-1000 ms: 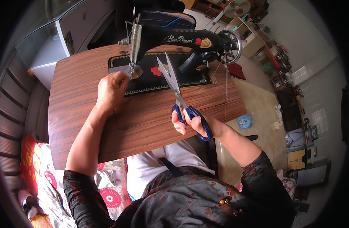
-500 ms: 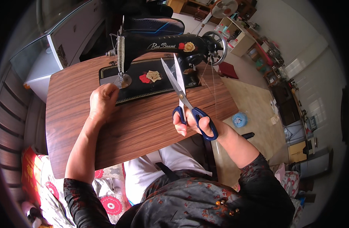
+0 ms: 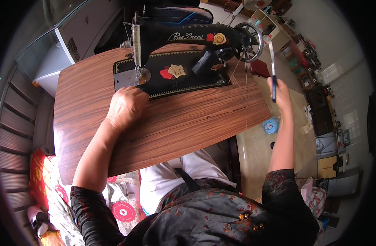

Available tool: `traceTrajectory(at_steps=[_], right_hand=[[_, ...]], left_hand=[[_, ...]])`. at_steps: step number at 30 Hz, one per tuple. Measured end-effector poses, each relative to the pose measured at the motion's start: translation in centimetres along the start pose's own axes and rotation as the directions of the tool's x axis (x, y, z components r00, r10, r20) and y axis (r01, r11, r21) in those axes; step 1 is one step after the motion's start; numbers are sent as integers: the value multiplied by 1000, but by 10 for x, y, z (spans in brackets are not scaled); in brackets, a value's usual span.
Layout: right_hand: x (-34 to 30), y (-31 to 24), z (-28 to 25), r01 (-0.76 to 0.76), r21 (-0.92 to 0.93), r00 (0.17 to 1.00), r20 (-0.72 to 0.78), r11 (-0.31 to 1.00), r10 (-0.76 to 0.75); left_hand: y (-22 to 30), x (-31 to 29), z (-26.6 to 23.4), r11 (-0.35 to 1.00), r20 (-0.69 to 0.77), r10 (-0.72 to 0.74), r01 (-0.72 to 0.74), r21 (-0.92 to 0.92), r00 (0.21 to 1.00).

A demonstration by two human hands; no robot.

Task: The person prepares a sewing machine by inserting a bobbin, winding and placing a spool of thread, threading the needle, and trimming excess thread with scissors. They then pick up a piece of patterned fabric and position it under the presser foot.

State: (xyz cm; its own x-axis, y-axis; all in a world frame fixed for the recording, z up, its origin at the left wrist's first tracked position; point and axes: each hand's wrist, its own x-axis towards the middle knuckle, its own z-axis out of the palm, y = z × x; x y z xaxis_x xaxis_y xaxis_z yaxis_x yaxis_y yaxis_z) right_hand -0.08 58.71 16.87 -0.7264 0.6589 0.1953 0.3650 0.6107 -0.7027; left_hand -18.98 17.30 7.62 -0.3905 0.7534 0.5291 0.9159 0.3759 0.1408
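Note:
A black sewing machine (image 3: 188,39) with painted roses stands on a wood-grain table. Just in front of its needle and silver plate (image 3: 128,80), my left hand (image 3: 127,105) rests with the knuckles up and fingers curled in. Whatever those fingers pinch is hidden beneath them. My right hand (image 3: 283,96) is raised past the table's right end, below the handwheel (image 3: 252,42). It grips a pair of scissors (image 3: 274,88) by the dark blue handles, blades pointing up. They appear edge-on, so I cannot tell how far the blades are spread.
Threads (image 3: 247,96) hang at the right of the machine, over the wooden tabletop (image 3: 188,117). Beyond the table's right edge, a blue round container (image 3: 270,125) sits on a pale surface (image 3: 253,164). A grey-white cabinet (image 3: 87,28) stands at the back left.
My right hand has carried the scissors rightward from over the table to past its edge, turning them edge-on. My left hand stays near the needle, shifted slightly right. The whole view has shifted a little.

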Motion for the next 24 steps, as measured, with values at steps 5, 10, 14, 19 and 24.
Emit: traceTrajectory(at_steps=[5,10,14,19,24], right_hand=[[18,32,37,-2,-512,998,-48,859,-26],[34,46,66,51,-651,997,-10,757,-76],[41,48,75,112,-619,993,35,778,-116],[43,60,75,173,-517,985,79,839,-155],[34,56,68,229,-327,973,37,917,-229]], left_hand=[[-18,-1,12,981,-108,-190,186,-47,976],[-31,5,21,924,-234,-382,363,-124,894],[-48,6,27,846,-224,-522,466,-259,823],[-55,15,27,825,-148,-549,505,-255,823],[-61,19,30,811,-94,-570,539,-228,817]])
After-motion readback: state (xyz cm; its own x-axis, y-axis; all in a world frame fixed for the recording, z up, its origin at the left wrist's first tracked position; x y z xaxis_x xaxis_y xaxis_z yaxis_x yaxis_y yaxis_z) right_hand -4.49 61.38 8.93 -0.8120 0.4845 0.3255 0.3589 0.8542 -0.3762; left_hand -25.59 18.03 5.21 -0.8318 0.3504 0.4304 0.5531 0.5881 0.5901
